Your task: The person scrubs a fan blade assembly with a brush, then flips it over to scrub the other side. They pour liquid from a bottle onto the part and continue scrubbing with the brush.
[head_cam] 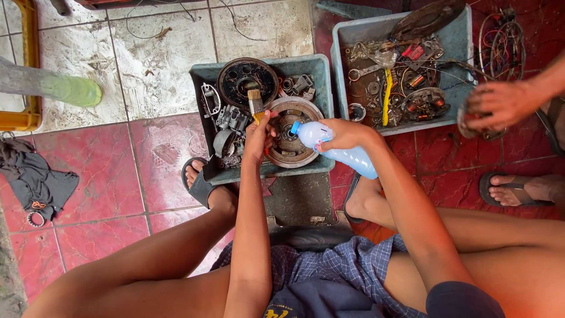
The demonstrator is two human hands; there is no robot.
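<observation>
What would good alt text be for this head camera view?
A seated person's left hand holds a paintbrush and the right hand tips a plastic bottle over a round metal part in a grey tray of engine pieces.

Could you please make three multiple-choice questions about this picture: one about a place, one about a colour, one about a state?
1. Where does the round metal disc lie?
A. in the near grey tray
B. on the red floor tiles
C. on the person's lap

2. What colour is the cap of the bottle?
A. red
B. blue
C. yellow

3. How is the brush held?
A. bristles down into the tray
B. lying flat on the floor
C. bristles up, in the left hand

Answers: 1 A, the disc sits among the parts inside the near tray. 2 B, the cap beside the disc is blue, with the right hand on the bottle. 3 C, the bristles stand above the left hand's fingers.
</observation>
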